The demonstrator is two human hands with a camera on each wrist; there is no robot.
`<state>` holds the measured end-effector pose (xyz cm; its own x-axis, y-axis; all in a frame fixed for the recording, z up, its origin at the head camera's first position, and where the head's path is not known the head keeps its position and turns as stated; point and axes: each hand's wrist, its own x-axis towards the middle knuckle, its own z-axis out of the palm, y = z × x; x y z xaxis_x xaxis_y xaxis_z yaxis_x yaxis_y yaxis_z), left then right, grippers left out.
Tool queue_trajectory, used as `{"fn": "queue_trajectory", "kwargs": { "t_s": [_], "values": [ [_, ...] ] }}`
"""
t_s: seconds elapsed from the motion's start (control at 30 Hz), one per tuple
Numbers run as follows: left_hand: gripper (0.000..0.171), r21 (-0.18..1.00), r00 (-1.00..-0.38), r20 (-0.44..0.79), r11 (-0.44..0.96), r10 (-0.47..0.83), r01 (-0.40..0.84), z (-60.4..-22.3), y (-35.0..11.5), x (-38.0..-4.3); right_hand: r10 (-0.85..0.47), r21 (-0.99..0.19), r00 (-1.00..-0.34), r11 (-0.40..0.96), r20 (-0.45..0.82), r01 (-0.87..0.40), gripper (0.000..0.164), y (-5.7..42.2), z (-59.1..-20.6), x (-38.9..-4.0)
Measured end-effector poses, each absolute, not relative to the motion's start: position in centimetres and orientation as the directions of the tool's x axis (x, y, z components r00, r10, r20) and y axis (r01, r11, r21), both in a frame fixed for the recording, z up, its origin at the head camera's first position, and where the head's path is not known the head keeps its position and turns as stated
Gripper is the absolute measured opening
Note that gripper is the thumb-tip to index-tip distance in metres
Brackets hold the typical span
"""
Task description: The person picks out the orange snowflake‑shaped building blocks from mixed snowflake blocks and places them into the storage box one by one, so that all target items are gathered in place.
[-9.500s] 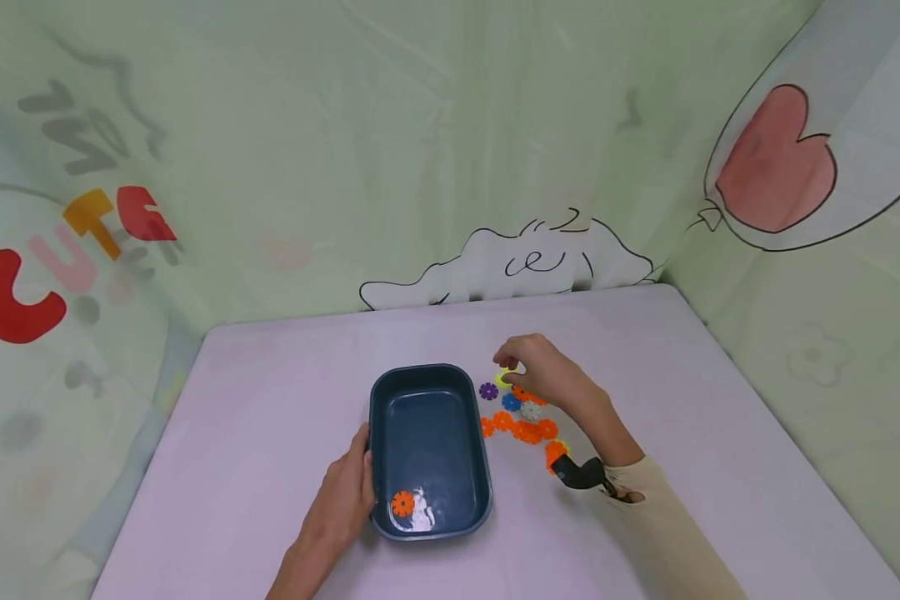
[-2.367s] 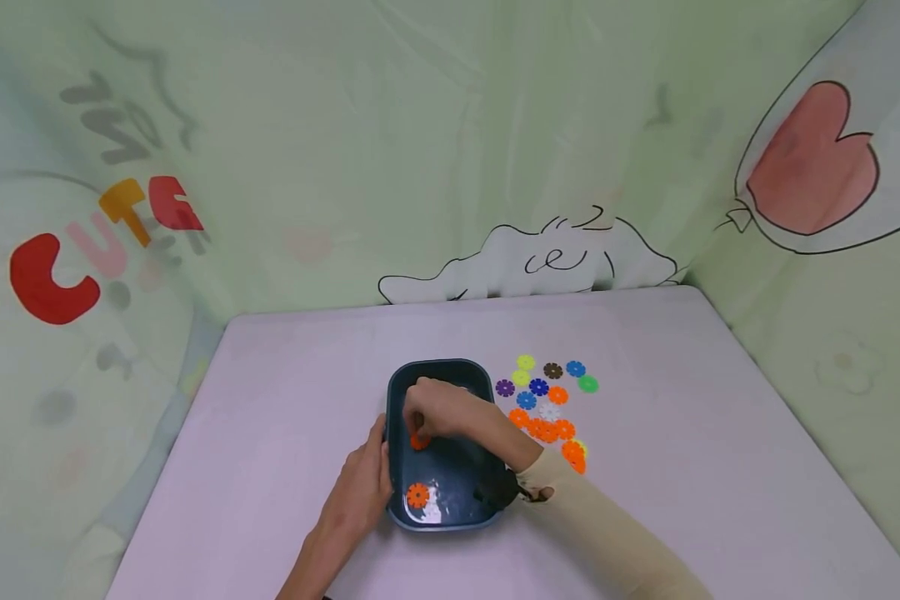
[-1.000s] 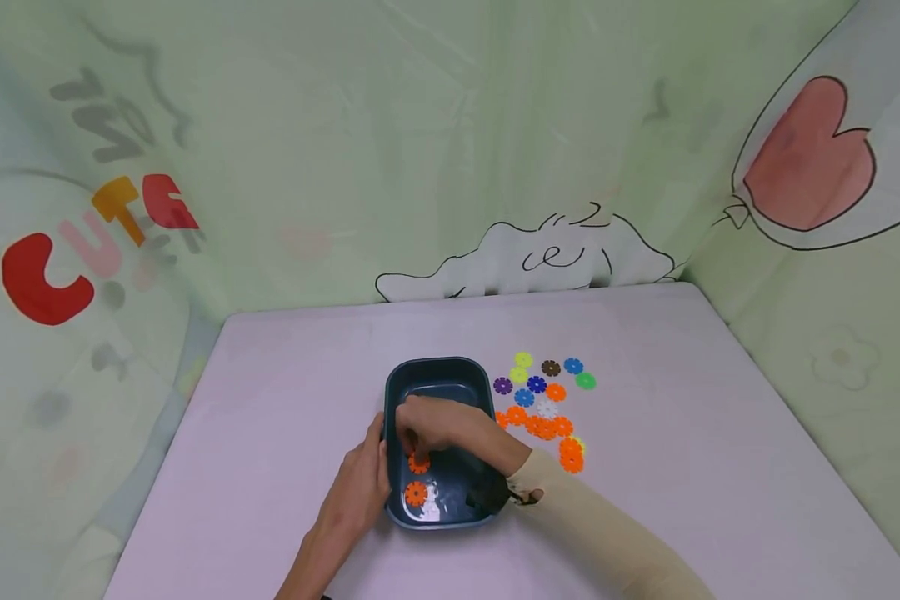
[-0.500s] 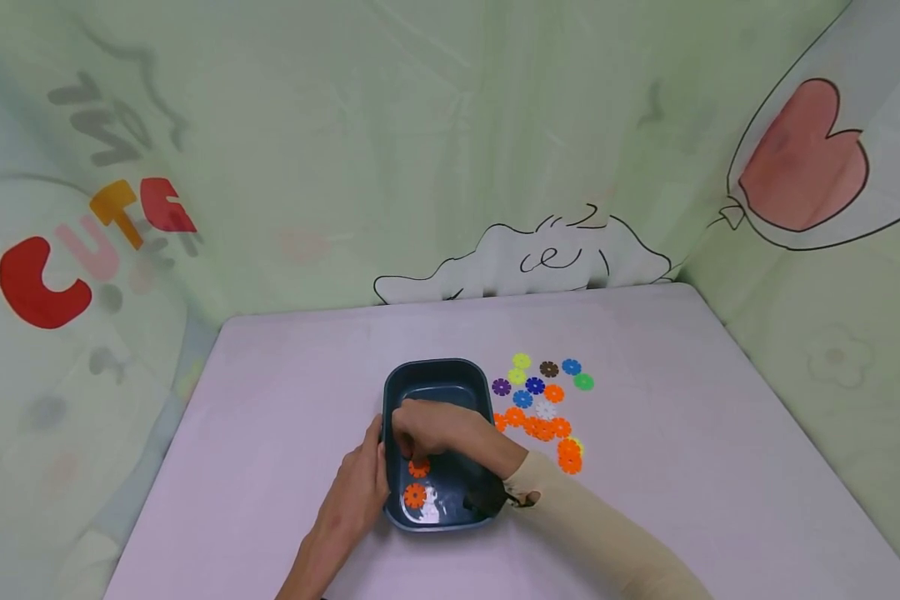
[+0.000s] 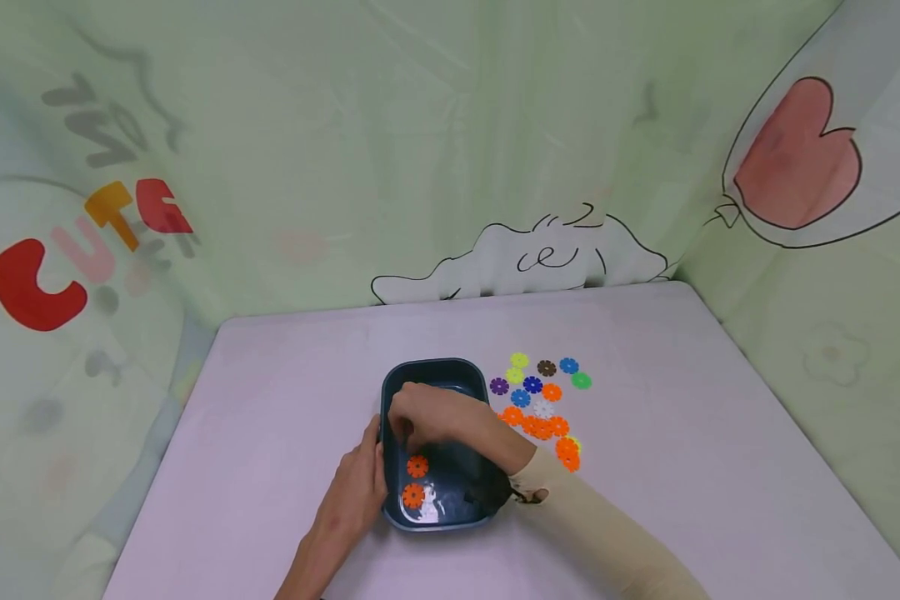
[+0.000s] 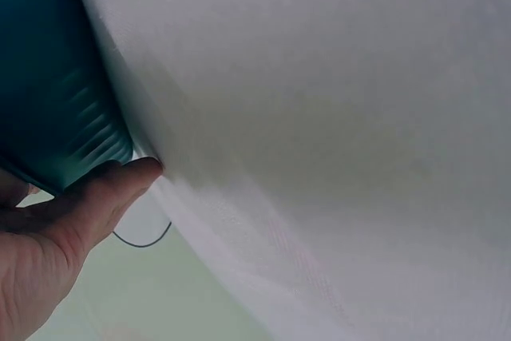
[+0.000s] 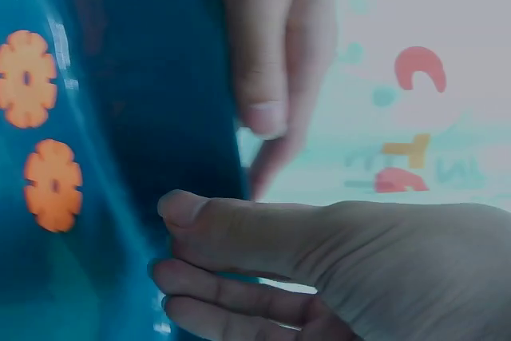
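Observation:
Inside the dark blue rectangular tray [image 5: 457, 504], two orange notched plastic discs lie near its left wall: a farther disc [image 5: 417, 466] and a nearer disc [image 5: 413, 497]. My right hand [image 5: 435, 414] hovers over the tray with bent fingers, just beyond the farther disc. In the right wrist view, nothing shows between its thumb and fingers, and both orange discs [image 7: 53, 186] sit apart from it. My left hand [image 5: 352, 487] touches the outside of the tray's left wall. Seen from the left wrist, its fingers [image 6: 100, 201] lie rather straight against the tray side.
Right of the tray, several notched discs lie on the pale tabletop [image 5: 270, 417]: an orange cluster [image 5: 542, 428], a white disc [image 5: 543, 409], a green disc [image 5: 581, 381], a brown disc [image 5: 546, 368] and blue, purple and yellow ones. A printed cloth wall [image 5: 307, 167] stands behind.
My right hand has brought a second orange disc into the tray, set it beyond the first, and let go, rising slightly away. The left hand has stayed at the tray's wall.

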<state>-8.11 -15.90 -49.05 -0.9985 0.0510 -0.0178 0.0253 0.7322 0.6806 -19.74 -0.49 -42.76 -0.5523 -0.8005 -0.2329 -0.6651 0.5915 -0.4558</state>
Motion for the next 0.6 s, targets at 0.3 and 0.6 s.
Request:
{"fn": "queue_trajectory", "kwargs": {
  "t_s": [0.3,0.6],
  "values": [
    [0.055,0.684,-0.998,-0.012,0.728,0.054,0.031,-49.2,-15.9,-8.1,-0.828,-0.383,-0.556,0.537,-0.068,-0.752,0.024,0.7,-38.9,-19.2],
    [0.053,0.668,-0.997,0.028,0.741,0.065,0.067,-49.2,-16.0,-8.0,-0.784,-0.405,-0.613,0.533,0.094,-0.743,0.038,2.9,-35.9,-18.6]
  ]
}}
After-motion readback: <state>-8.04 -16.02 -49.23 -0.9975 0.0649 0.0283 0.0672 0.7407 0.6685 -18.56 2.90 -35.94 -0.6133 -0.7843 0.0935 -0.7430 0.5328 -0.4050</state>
